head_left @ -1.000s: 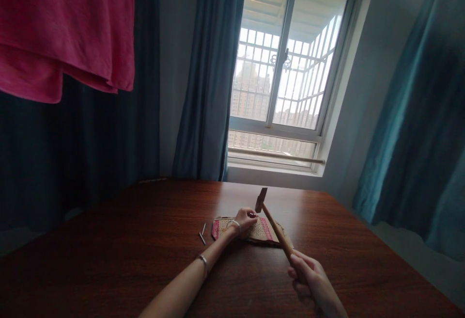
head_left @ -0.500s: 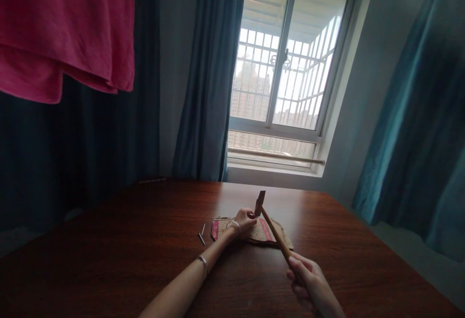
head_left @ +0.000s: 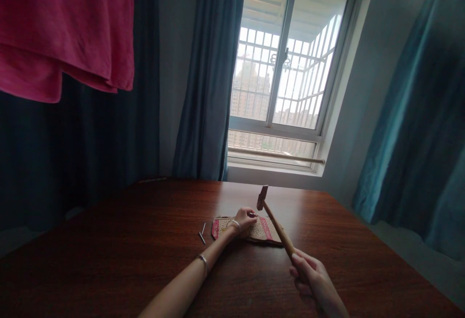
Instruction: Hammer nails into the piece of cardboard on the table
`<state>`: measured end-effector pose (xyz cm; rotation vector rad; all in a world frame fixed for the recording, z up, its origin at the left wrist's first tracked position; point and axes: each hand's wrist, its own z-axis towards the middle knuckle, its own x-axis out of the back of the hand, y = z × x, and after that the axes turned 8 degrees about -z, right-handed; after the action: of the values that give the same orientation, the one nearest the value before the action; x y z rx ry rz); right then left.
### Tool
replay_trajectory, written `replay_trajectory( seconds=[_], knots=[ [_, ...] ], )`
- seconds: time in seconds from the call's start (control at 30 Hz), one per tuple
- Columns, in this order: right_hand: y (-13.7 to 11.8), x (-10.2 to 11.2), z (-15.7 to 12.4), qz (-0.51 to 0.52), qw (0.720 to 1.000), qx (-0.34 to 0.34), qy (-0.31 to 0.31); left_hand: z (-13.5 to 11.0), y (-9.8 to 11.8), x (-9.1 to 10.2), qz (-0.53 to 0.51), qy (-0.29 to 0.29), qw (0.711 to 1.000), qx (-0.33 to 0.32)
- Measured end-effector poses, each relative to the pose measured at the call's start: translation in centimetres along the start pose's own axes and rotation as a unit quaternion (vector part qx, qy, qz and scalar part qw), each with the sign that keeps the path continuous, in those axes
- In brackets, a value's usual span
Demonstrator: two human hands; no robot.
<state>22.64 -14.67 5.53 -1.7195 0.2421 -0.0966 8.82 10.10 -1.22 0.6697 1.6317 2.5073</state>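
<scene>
My right hand (head_left: 310,274) is wrapped round the wooden handle of a hammer (head_left: 278,226), whose dark head is raised above the table. My left hand (head_left: 247,219) is closed in a pinch over a flat patterned piece (head_left: 259,230), beige with pink bands and dark dots, lying on the table. What those fingers hold is too small and too dark to make out. The hammer head hangs a little beyond and to the right of the left fingertips, apart from them. To the left of the patterned piece lie two thin metal rods (head_left: 202,237).
The brown wooden table (head_left: 138,245) spreads out around both hands. Behind it are a window (head_left: 283,66) with bars outside and a blue curtain (head_left: 210,75). A pink cloth (head_left: 72,32) hangs at upper left, and another blue curtain (head_left: 410,114) at the right.
The hammer head has risen slightly and shifted right, away from my left fingertips. My right hand has moved a little to the right with it. The left hand has stayed in place.
</scene>
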Motion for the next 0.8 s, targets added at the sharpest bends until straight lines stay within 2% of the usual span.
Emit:
replay_trajectory(
  seconds=[0.2, 0.4, 0.6, 0.8],
  knots=[
    [1.7, 1.7, 1.6, -0.094, 0.984, 0.067, 0.134, -0.2, 0.4, 0.1, 0.006, -0.012, 1.000, 0.017],
    [3.7, 4.6, 3.7, -0.271, 0.928, 0.089, 0.239, 0.0, 0.0, -0.1, 0.008, -0.013, 1.000, 0.011],
    [4.4, 6.4, 4.6, -0.398, 0.883, 0.033, 0.247, -0.2, 0.6, 0.1, 0.003, -0.022, 1.000, 0.004],
    [4.1, 6.1, 4.6, -0.420, 0.875, 0.057, 0.234, -0.7, 1.4, 0.3, -0.008, -0.019, 1.000, -0.004]
  ],
)
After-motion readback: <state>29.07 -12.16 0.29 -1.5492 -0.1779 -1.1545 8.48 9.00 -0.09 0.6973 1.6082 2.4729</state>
